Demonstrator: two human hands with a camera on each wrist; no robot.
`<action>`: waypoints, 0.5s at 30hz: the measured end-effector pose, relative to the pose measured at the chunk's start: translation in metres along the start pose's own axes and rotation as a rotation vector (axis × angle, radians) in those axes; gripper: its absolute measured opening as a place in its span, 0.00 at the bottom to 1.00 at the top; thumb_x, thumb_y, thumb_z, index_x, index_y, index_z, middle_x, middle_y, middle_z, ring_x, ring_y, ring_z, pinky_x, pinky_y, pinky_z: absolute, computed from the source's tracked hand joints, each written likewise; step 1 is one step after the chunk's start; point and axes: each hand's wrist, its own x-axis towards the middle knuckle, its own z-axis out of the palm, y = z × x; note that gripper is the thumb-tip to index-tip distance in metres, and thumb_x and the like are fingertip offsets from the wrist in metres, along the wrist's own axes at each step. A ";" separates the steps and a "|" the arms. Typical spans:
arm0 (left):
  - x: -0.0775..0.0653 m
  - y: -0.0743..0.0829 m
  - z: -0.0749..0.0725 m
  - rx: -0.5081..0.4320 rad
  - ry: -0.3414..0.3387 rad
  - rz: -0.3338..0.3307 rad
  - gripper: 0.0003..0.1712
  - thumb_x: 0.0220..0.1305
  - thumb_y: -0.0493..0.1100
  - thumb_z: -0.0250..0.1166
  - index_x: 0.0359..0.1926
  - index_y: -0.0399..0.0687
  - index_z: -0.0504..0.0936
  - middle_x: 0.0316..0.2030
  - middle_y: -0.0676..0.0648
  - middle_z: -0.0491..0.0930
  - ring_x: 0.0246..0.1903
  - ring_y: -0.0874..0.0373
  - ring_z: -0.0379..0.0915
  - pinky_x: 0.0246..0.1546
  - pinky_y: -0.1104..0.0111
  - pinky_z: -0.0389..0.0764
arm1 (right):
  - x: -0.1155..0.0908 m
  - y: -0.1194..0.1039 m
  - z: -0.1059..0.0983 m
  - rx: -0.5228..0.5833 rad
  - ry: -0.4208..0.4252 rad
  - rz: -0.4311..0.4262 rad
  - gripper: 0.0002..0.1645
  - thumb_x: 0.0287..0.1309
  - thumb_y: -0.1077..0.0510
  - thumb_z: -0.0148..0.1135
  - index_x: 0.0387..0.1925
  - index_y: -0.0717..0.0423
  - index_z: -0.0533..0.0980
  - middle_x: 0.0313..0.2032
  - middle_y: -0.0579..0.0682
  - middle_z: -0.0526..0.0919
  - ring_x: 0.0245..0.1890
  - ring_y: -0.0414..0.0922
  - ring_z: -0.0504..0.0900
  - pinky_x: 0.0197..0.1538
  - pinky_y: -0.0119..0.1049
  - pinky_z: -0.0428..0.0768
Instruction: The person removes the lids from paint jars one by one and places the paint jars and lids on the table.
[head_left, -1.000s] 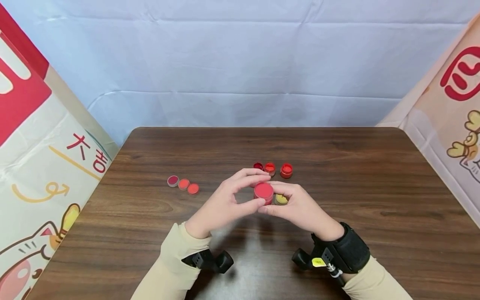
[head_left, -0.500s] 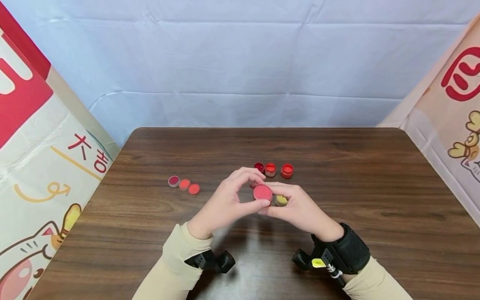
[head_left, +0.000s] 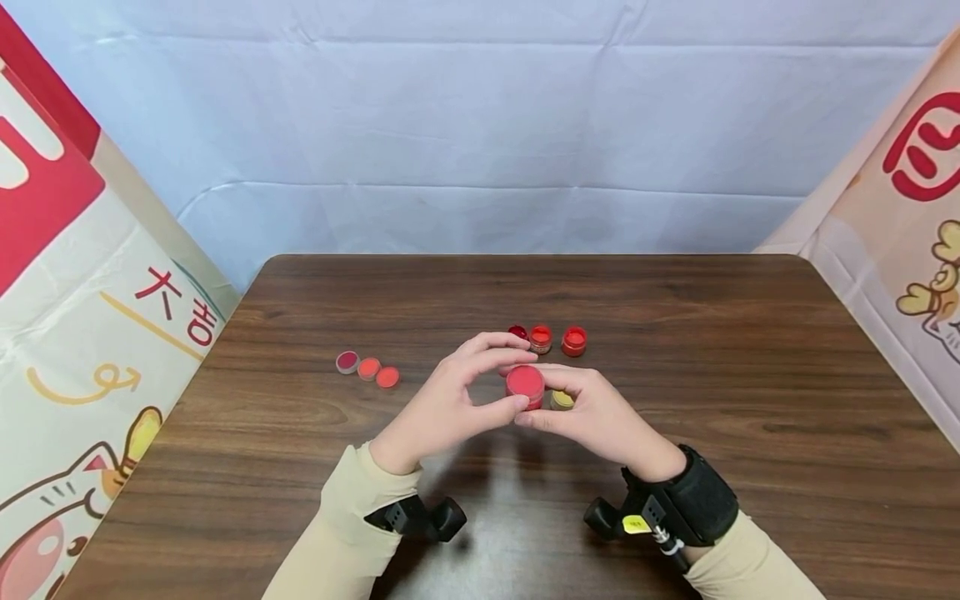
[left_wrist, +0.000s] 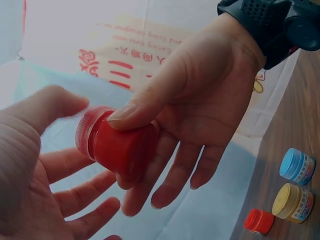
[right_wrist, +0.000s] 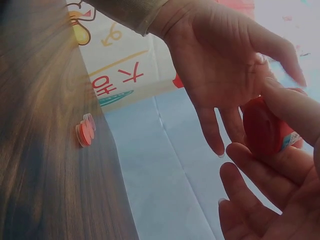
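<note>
High head view facing down across table (head_left: 712, 350), close wrist views from opposite sides, sharing red jar (left_wrist: 122, 147)

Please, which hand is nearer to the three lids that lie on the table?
The left hand. It is to the right of the three lids; the right hand, which pinches the red jar, is farther to the right.
</note>
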 end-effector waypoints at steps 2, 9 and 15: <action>0.000 0.000 0.000 -0.003 0.002 -0.003 0.19 0.56 0.38 0.67 0.51 0.49 0.79 0.53 0.55 0.70 0.47 0.62 0.71 0.47 0.63 0.74 | 0.000 0.000 0.000 0.006 0.002 0.007 0.23 0.49 0.56 0.71 0.50 0.48 0.79 0.49 0.40 0.80 0.55 0.40 0.73 0.55 0.47 0.71; -0.001 -0.001 0.003 0.038 0.032 -0.027 0.14 0.54 0.41 0.70 0.42 0.51 0.77 0.50 0.56 0.72 0.46 0.62 0.70 0.48 0.60 0.74 | -0.001 0.002 0.004 0.028 -0.010 -0.004 0.25 0.49 0.55 0.71 0.52 0.47 0.78 0.52 0.44 0.79 0.55 0.39 0.73 0.55 0.48 0.71; 0.000 0.001 0.001 0.063 0.037 -0.060 0.24 0.51 0.45 0.72 0.50 0.55 0.75 0.52 0.57 0.71 0.55 0.63 0.63 0.54 0.59 0.68 | -0.001 0.002 0.003 0.026 -0.013 -0.004 0.24 0.50 0.55 0.70 0.52 0.48 0.78 0.51 0.42 0.79 0.53 0.40 0.74 0.54 0.47 0.72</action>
